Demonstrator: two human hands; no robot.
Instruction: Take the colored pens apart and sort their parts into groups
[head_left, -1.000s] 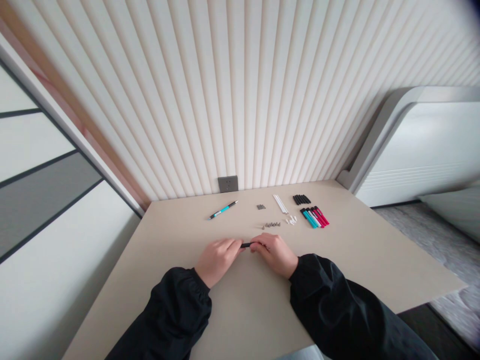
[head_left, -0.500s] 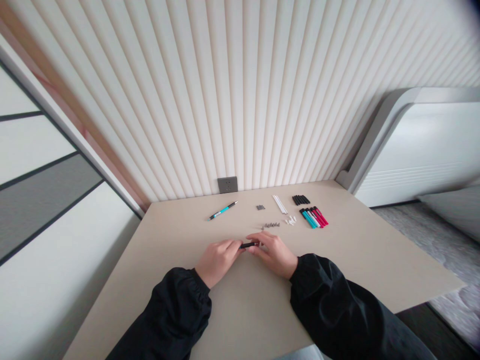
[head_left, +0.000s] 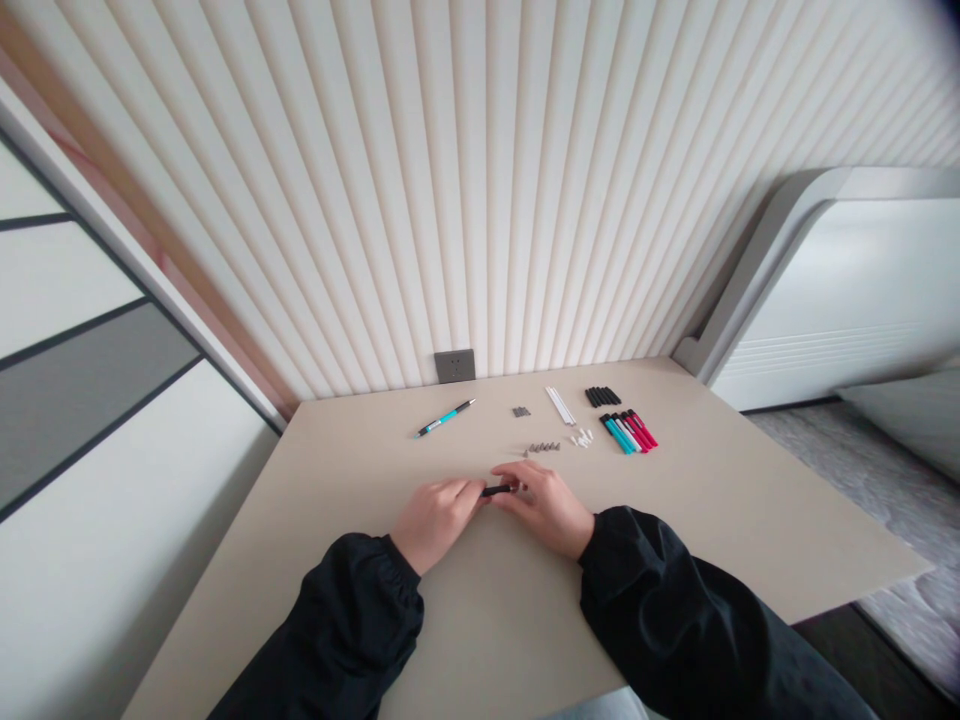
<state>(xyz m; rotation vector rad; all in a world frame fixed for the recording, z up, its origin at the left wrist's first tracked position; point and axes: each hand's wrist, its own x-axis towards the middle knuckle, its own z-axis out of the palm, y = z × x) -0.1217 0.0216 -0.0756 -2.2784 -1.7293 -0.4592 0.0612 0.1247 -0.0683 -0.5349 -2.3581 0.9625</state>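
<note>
Low over the near half of the table, a black pen part lies level between my two hands. My left hand pinches its left end, and that end is hidden by the fingers. At the other end, the fingertips of my right hand are closed round the tip, where something small shows but is too small to name. Just beyond the right hand stand several small silvery metal parts in a row. Small white pieces lie scattered to their right.
A blue and black pen lies at the back left. Farther right are small grey pieces, thin white refill tubes, black grips and coloured pen barrels. A ribbed wall with a socket borders the table's back.
The view has tilted very slightly. Both hands keep their hold on the black pen part with almost no visible movement.
</note>
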